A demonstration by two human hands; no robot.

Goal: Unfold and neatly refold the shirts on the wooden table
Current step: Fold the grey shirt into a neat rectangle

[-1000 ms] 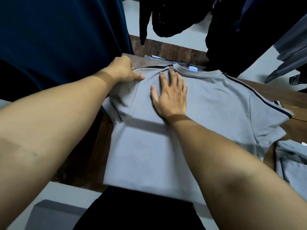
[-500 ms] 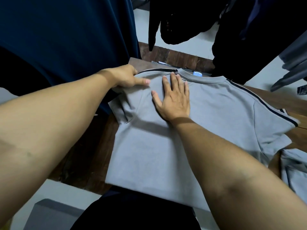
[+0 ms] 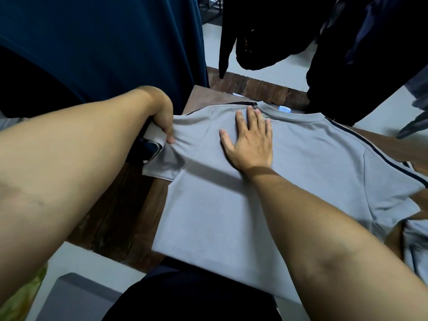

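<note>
A grey shirt (image 3: 231, 205) with dark shoulder stripes lies spread on the wooden table (image 3: 120, 209), collar at the far side. My left hand (image 3: 163, 119) grips the shirt's left sleeve at its outer edge, fingers curled under the cloth, thumb on top. My right hand (image 3: 250, 140) lies flat, fingers straight and spread, pressing the upper chest just below the collar. The right sleeve (image 3: 393, 188) lies spread out to the right.
A second grey garment (image 3: 416, 242) lies at the table's right edge. A dark blue garment (image 3: 97, 42) hangs at the left, black clothes (image 3: 266, 31) hang at the back. The table's near edge is at my body.
My left hand has slid left from the shoulder near the collar to the sleeve's outer edge and taken hold of it. The right hand stays pressed flat in the same spot.
</note>
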